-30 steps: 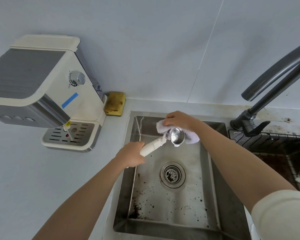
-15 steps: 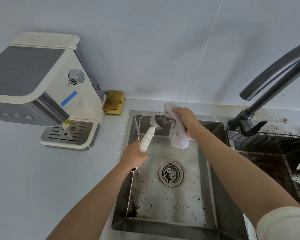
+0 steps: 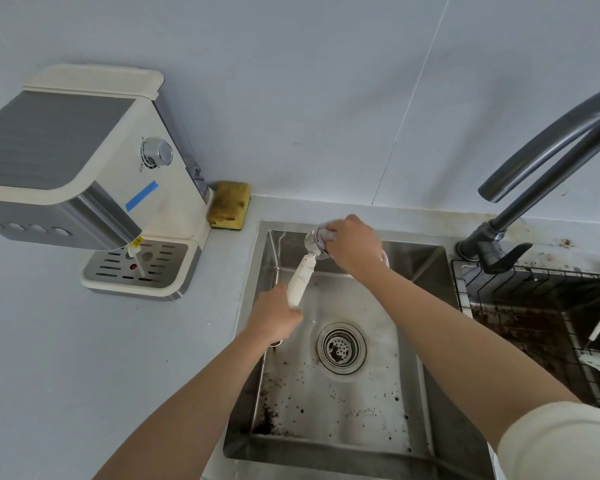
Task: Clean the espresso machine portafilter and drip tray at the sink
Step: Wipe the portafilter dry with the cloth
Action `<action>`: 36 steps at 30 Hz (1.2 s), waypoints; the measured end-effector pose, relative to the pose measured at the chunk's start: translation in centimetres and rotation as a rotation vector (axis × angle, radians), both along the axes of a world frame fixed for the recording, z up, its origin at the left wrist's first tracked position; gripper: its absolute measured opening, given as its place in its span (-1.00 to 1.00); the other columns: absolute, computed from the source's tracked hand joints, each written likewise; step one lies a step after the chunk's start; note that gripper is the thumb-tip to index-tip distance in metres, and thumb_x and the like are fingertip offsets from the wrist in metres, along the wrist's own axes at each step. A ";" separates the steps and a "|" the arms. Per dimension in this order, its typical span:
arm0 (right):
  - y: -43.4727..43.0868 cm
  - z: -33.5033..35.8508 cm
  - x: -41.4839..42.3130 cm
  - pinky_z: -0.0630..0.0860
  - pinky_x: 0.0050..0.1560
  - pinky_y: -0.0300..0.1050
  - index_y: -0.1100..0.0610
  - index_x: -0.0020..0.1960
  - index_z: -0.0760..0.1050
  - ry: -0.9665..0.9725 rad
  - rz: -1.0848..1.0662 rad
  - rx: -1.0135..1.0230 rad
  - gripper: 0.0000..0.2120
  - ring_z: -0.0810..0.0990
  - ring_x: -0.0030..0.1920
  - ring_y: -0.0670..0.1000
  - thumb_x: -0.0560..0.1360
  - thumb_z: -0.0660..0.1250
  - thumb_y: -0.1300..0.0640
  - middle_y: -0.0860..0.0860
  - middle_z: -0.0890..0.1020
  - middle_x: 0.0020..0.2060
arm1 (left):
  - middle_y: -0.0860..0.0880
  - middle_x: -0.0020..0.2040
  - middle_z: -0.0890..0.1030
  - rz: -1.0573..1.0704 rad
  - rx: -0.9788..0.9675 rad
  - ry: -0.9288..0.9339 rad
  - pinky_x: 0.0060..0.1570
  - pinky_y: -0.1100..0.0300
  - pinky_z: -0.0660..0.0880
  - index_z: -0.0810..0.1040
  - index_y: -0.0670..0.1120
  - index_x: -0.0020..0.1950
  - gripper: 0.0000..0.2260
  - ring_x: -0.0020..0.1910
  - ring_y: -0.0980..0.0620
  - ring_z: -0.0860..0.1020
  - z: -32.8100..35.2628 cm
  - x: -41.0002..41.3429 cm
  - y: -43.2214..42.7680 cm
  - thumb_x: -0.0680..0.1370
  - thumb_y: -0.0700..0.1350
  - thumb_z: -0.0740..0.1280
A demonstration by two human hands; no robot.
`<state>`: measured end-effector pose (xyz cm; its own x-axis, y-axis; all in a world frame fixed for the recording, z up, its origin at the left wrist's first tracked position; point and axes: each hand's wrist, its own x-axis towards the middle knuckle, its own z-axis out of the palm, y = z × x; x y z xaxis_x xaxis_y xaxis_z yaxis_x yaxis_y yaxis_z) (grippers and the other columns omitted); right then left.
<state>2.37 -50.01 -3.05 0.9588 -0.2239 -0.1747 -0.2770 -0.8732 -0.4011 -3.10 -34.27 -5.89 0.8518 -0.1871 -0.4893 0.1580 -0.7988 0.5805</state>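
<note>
Portafilter (image 3: 302, 275) is over the back of the sink (image 3: 361, 417). Left hand (image 3: 274, 317) fingers wrap its white handle. Right hand (image 3: 354, 244) fingers grip a cloth (image 3: 326, 234) in its basket. Drip tray (image 3: 136, 268) sits left of the sink, in the machine (image 3: 84, 150).

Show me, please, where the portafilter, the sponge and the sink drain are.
portafilter (image 3: 300, 281): head view, on the middle of its white handle.
sponge (image 3: 228, 209): head view, on the middle of its yellow top face.
sink drain (image 3: 341, 347): head view, on the centre of its metal strainer.
</note>
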 end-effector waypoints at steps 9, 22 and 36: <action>-1.1 -0.4 0.0 0.31 -0.08 -0.24 0.15 0.01 0.58 0.029 0.287 0.154 -0.82 0.38 0.03 -0.09 0.47 0.25 0.17 -0.04 0.47 -0.05 | -0.08 -0.09 0.45 -0.050 0.050 0.021 -0.54 0.31 0.33 0.37 -0.19 0.18 -0.69 -0.48 0.09 0.44 0.4 0.6 0.7 0.47 -0.20 0.31; -2.8 0.3 0.1 0.30 0.00 -0.07 -0.03 0.31 0.36 0.046 0.637 -0.456 -0.66 0.33 0.19 0.12 0.56 0.16 0.18 -0.09 0.24 0.42 | -0.08 -0.07 0.44 -0.021 -0.049 0.085 -0.48 0.27 0.41 0.35 -0.18 0.19 -0.69 -0.47 0.06 0.46 -0.2 0.0 0.4 0.47 -0.22 0.29; -0.4 1.2 1.4 0.21 -0.46 -0.21 0.14 -0.40 0.25 0.353 -0.021 0.251 -0.70 0.26 -0.46 -0.02 0.46 0.26 0.19 0.00 0.32 -0.47 | -0.17 0.05 0.52 0.018 0.015 -0.013 -0.24 0.13 0.50 0.39 -0.21 0.18 -0.69 -0.07 -0.16 0.58 -0.4 -0.1 0.7 0.46 -0.20 0.32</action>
<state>3.80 -50.46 -1.84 0.8262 -0.1516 -0.5426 -0.4521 -0.7531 -0.4780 -3.16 -33.53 -6.26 0.8612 -0.1643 -0.4810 0.1654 -0.8042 0.5709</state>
